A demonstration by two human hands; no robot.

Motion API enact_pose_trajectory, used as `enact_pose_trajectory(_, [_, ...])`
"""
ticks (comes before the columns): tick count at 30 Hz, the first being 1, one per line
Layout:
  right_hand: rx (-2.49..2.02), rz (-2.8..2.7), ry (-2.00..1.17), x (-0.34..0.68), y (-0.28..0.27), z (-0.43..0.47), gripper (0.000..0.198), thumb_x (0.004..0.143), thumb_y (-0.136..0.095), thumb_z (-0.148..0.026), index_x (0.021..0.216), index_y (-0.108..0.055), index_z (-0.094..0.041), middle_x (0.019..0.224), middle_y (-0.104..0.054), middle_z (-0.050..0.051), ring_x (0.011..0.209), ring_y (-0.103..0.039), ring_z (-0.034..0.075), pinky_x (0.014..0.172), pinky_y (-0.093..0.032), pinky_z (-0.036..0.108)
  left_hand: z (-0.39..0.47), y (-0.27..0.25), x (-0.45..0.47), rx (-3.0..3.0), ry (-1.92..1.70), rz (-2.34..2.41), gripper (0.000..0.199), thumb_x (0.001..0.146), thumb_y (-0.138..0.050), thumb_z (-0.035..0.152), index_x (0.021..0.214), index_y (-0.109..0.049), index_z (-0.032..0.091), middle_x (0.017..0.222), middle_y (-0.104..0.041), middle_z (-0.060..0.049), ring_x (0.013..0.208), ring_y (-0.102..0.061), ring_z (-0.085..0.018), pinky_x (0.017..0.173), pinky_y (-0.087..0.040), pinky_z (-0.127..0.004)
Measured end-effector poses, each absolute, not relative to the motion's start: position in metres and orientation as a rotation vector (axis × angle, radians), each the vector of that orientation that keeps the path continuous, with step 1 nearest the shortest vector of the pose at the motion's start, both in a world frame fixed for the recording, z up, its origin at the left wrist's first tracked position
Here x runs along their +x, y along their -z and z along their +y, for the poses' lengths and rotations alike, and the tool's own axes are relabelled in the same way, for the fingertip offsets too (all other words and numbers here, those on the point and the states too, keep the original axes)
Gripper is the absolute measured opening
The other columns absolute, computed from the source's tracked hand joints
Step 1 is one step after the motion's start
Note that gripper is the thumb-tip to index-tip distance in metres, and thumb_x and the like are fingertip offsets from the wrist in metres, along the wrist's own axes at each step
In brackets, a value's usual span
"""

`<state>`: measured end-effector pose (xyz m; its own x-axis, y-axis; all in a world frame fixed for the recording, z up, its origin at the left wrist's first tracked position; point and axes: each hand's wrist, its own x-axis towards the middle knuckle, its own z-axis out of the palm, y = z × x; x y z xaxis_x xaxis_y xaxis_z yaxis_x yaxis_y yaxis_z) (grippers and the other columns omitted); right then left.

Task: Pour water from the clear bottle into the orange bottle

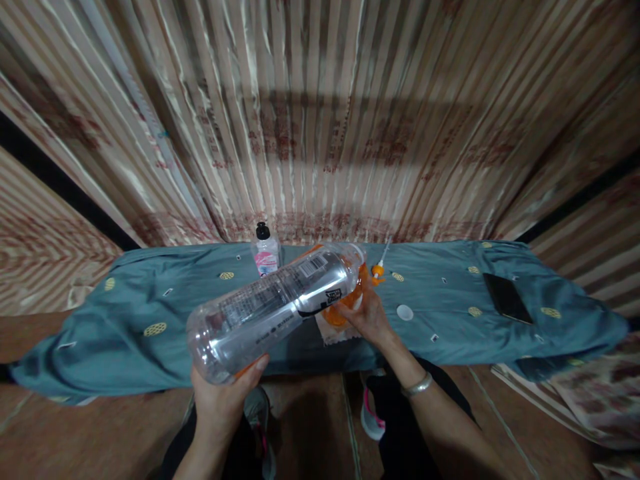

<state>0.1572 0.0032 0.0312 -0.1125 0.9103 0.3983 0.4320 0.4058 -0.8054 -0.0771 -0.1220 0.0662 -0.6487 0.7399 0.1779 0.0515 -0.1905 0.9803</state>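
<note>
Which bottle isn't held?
The pink-labelled bottle standing on the cloth; the left hand holds the large clear bottle, the right hand the orange bottle.

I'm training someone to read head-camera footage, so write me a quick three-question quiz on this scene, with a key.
1. True or false: the left hand holds the large clear bottle near its base, while the right hand holds an orange container.
2. What lies farthest to the right on the blue-green cloth?
3. What colour is the top of the small bottle standing at the back? A) white B) black C) orange

Key: 1. True. 2. A dark, flat rectangular object. 3. B.
</note>
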Motion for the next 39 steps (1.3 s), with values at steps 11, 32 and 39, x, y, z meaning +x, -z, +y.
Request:
enact_pose_trajectory(11, [-1.178, -1.719, -0.651, 0.1573, -0.0331, 0.0021, 0.096, 0.074, -0.076, -0.041, 0.151, -0.026, -0.017, 0.138, -0.06, 0.017, 0.124, -0.061, 0.033, 0.108, -0.045, 0.053, -0.1219, -0.0593, -0.0817, 0.979, -1.882, 1.551, 0.064, 0.047, -0.092, 0.034, 0.103, -0.063, 0.026, 0.1, -0.063, -0.005, 0.1, -0.061, -0.029, 0.103, -0.044, -0.054])
enact_pose_trajectory(32, [-1.194, -1.721, -0.629, 0.1572, -0.0353, 0.0013, 0.091, 0.073, -0.075, -0.039, 0.149, -0.031, -0.016, 0.136, -0.061, 0.017, 0.121, -0.062, 0.034, 0.105, -0.049, 0.053, -0.1222, -0.0579, -0.0804, 0.928, -1.907, 1.484, 0.062, 0.048, -0.093, 0.032, 0.101, -0.062, 0.026, 0.094, -0.064, -0.001, 0.093, -0.062, -0.024, 0.096, -0.05, -0.042])
enact_pose_trajectory(39, [-1.221, -1.699, -0.669, 0.1568, -0.035, 0.0006, 0.094, 0.072, -0.075, -0.038, 0.15, -0.028, -0.018, 0.137, -0.061, 0.016, 0.12, -0.063, 0.034, 0.104, -0.049, 0.053, -0.1231, -0.0608, -0.079, 0.927, -1.911, 1.522, 0.061, 0.047, -0.093, 0.035, 0.099, -0.062, 0.025, 0.095, -0.064, -0.002, 0.092, -0.062, -0.024, 0.096, -0.05, -0.044])
